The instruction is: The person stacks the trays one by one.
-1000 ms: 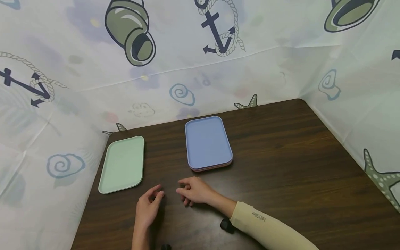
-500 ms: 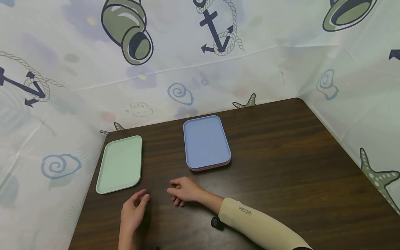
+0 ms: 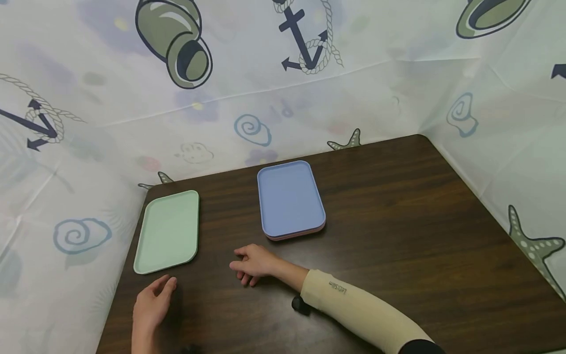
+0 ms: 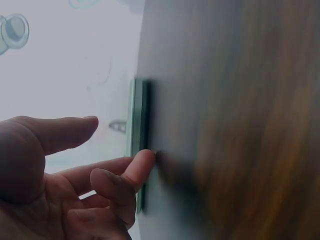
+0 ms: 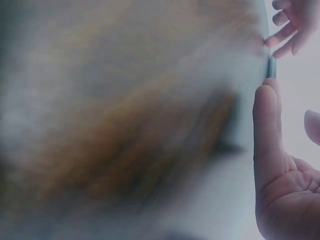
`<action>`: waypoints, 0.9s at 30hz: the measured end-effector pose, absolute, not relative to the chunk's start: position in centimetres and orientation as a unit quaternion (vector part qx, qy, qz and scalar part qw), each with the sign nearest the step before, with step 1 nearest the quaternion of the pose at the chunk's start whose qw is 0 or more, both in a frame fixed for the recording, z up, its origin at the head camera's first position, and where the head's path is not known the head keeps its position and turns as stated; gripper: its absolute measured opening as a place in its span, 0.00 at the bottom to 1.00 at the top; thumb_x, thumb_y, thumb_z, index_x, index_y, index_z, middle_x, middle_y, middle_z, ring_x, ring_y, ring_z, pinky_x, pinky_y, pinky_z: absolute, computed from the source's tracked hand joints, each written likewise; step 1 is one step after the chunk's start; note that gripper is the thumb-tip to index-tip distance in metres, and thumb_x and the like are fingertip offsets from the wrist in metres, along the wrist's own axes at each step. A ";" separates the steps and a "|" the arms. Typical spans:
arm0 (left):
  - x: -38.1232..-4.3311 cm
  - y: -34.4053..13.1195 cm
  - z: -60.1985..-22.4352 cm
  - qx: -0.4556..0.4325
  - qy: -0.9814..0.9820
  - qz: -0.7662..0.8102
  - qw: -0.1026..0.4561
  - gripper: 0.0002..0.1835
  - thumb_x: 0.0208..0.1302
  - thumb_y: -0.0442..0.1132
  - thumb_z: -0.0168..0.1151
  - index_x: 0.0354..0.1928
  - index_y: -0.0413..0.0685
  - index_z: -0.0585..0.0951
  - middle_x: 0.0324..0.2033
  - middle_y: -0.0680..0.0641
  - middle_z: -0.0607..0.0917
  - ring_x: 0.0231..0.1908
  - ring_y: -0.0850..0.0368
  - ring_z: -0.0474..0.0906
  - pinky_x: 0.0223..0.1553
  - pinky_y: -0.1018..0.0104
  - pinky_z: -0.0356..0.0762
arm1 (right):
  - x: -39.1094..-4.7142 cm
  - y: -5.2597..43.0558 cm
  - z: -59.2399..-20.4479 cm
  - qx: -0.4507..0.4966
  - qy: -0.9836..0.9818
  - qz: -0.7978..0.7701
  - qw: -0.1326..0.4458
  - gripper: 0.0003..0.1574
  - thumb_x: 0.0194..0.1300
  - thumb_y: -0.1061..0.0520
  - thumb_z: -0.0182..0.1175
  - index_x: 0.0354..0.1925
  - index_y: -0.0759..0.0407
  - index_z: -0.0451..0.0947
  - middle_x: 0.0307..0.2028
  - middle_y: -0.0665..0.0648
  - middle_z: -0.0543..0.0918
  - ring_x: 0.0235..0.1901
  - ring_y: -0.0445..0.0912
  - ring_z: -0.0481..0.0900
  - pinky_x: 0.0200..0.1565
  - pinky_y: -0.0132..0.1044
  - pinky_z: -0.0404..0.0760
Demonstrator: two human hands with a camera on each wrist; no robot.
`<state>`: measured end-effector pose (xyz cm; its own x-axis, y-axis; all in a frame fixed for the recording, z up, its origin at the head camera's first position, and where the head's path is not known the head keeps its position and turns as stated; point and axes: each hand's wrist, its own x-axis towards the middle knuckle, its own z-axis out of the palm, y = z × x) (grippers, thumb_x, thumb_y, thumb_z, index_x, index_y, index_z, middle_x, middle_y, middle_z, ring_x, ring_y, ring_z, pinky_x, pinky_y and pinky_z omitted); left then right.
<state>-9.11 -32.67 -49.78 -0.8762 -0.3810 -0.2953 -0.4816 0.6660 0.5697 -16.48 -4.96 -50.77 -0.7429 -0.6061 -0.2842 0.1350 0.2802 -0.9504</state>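
Note:
My left hand [image 3: 152,304] is just in front of the near edge of a pale green tray [image 3: 167,232] at the table's left. Its fingers are loosely bent, and nothing is between them and the thumb. The left wrist view shows the green tray edge-on behind the fingertips [image 4: 142,162]. My right hand [image 3: 254,264] is low over the middle of the table, relaxed and holding nothing. Beyond it lies a stack of trays, a blue tray [image 3: 291,199] on top and pinkish rims showing beneath. In the right wrist view the left hand [image 5: 295,25] appears at the upper right.
The dark wood table [image 3: 398,221] meets a printed cloth [image 3: 247,98] at its back and sides. A black wrist camera [image 3: 301,305] sits under the right wrist, by the beige sleeve [image 3: 353,305].
My left hand has moved left, from beside the right hand to in front of the green tray. The right hand has drifted slightly left. The trays have stayed in place.

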 end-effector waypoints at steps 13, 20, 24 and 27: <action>-10.4 -38.5 -49.3 -0.269 0.915 0.288 0.087 0.43 0.73 0.63 0.39 0.66 0.26 0.65 0.50 0.34 0.82 0.59 0.26 0.65 0.56 0.37 0.63 | -17.6 -6.6 -51.5 -0.139 0.722 -0.588 0.337 0.35 0.71 0.57 0.58 0.70 0.67 0.62 0.26 0.63 0.85 0.26 0.56 0.86 0.24 0.45 0.83; -11.3 -40.8 -49.1 -0.260 0.917 0.289 0.085 0.40 0.74 0.58 0.39 0.66 0.22 0.62 0.47 0.33 0.83 0.60 0.25 0.64 0.57 0.39 0.64 | -18.4 -7.9 -51.4 -0.134 0.695 -0.605 0.364 0.35 0.73 0.56 0.57 0.71 0.67 0.59 0.30 0.65 0.85 0.30 0.57 0.87 0.27 0.45 0.83; -11.9 -41.7 -49.3 -0.257 0.921 0.283 0.078 0.39 0.74 0.57 0.41 0.64 0.23 0.65 0.43 0.35 0.86 0.57 0.27 0.68 0.55 0.40 0.66 | -18.6 -8.8 -51.3 -0.128 0.679 -0.615 0.381 0.36 0.72 0.56 0.57 0.72 0.67 0.58 0.31 0.65 0.86 0.31 0.57 0.87 0.28 0.45 0.83; -12.2 -42.2 -49.3 -0.250 0.924 0.277 0.081 0.39 0.73 0.58 0.41 0.63 0.23 0.66 0.40 0.37 0.86 0.50 0.31 0.75 0.52 0.41 0.68 | -18.5 -9.3 -51.3 -0.124 0.674 -0.619 0.385 0.36 0.72 0.56 0.58 0.72 0.66 0.59 0.32 0.66 0.86 0.30 0.56 0.87 0.28 0.45 0.83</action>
